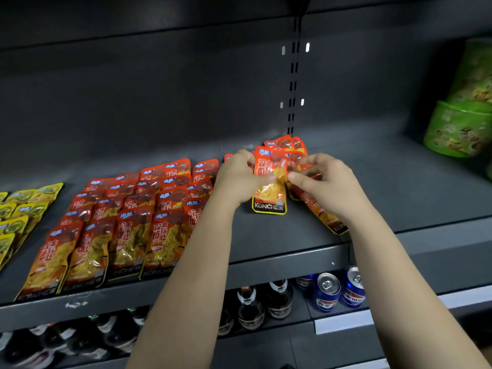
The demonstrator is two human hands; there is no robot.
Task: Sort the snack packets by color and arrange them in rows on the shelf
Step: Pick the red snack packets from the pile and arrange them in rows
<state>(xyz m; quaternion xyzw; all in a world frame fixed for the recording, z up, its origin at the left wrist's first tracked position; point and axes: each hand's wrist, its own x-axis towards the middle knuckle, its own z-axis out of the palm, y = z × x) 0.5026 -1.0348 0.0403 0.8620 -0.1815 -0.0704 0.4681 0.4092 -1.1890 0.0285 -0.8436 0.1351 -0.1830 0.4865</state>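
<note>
Take the slotted post (292, 83) at the back of the shelf (399, 187) as your mark. Left of the post and forward of it lie the red rows (127, 222), overlapped like tiles; further left again sit the yellow-green packets (18, 217); well to the post's right stand green tubs (458, 129).

Your left hand (234, 179) and right hand (327, 182) meet just in front of the post's foot; both have fingers curled, pinching the side edges of one red packet (269, 187) held upright between them; a second packet slants beneath your right hand, and whether you grip it too cannot be told. Right at the post's foot, behind your hands, waits the loose pile (286, 145) of red packets.

These look light, soft and glossy; the film will likely slip and crumple, and the filling shifts; so take each by its flat sealed edge or corner, not the bulging middle, and lay it down rather than drop it, since neighbours slide easily.

The writing: "KONCHEW" in pale letters on the black band at the packet's bottom; large Chinese characters down the red face; a small blue tag at the top corner, too small to read.
</note>
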